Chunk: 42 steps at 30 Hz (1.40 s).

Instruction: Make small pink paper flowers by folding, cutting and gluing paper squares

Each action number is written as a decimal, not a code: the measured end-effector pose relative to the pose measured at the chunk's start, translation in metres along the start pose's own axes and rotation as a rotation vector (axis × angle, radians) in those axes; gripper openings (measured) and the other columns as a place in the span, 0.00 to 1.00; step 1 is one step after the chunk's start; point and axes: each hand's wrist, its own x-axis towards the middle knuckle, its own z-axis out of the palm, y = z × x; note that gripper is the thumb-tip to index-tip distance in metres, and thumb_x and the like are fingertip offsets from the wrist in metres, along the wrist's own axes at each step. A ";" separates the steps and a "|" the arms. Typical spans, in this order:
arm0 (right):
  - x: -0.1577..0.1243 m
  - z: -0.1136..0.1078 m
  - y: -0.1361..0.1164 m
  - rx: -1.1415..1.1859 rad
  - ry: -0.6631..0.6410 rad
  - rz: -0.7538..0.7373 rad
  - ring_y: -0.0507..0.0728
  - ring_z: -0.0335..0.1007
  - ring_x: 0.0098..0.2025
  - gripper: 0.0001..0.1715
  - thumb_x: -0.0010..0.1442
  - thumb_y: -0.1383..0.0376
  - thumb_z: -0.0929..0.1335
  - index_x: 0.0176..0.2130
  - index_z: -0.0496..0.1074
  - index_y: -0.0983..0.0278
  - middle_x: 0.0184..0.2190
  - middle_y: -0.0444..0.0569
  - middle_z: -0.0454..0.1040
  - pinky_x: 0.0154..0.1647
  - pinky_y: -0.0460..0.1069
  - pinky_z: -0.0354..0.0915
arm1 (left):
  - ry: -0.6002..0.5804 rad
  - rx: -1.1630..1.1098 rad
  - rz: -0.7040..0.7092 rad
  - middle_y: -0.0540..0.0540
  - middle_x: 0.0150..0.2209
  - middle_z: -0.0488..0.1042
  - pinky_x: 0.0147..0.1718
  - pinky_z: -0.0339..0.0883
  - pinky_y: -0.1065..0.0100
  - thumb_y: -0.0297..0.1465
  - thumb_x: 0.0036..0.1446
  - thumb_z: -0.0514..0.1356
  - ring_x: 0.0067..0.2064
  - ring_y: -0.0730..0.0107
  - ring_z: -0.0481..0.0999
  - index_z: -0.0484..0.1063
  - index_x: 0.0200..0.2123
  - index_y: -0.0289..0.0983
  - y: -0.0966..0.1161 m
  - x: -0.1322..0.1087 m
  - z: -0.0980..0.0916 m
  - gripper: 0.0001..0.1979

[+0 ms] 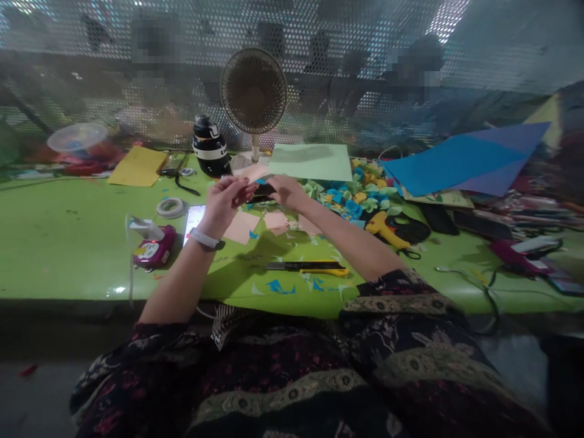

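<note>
My left hand [229, 193] is pinched on a piece of light pink paper [256, 173], raised above the table. My right hand [286, 192] curls round a dark tool [263, 190] that looks like scissors; its shape is partly hidden by the fingers. The two hands are close together, with the tool beside the paper. Beneath them lie pink paper squares [243, 227] and small offcuts. A yellow and black utility knife [314, 267] lies nearer the front edge, touched by neither hand.
Behind the hands stand a fan [254, 91], a black bottle [212, 149] and a green sheet [314, 161]. Folded paper pieces [351, 198] are heaped right, beside a yellow glue gun [385, 230] and blue sheets [456, 159]. Left are a phone [193, 220], tape roll [170, 207] and purple power strip [155, 249].
</note>
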 end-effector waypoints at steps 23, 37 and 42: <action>-0.199 -0.014 0.033 0.247 -0.029 0.122 0.67 0.72 0.50 0.18 0.63 0.60 0.67 0.52 0.73 0.62 0.47 0.58 0.77 0.51 0.61 0.66 | -0.346 0.358 -0.516 0.42 0.29 0.82 0.43 0.77 0.66 0.24 0.53 0.69 0.31 0.70 0.81 0.78 0.28 0.29 -0.064 -0.043 0.023 0.04; -0.206 -0.008 0.043 0.268 -0.064 0.171 0.67 0.72 0.53 0.20 0.63 0.58 0.68 0.53 0.72 0.62 0.50 0.58 0.77 0.54 0.61 0.66 | -0.421 0.367 -0.689 0.39 0.30 0.82 0.38 0.78 0.70 0.31 0.53 0.72 0.30 0.71 0.82 0.78 0.31 0.30 -0.076 -0.054 0.026 0.10; -0.201 -0.018 0.046 0.309 -0.129 0.160 0.66 0.73 0.51 0.20 0.61 0.57 0.69 0.51 0.74 0.61 0.49 0.57 0.78 0.52 0.60 0.67 | -0.420 0.344 -0.682 0.39 0.30 0.82 0.36 0.77 0.71 0.28 0.54 0.71 0.30 0.72 0.82 0.77 0.30 0.30 -0.078 -0.055 0.029 0.07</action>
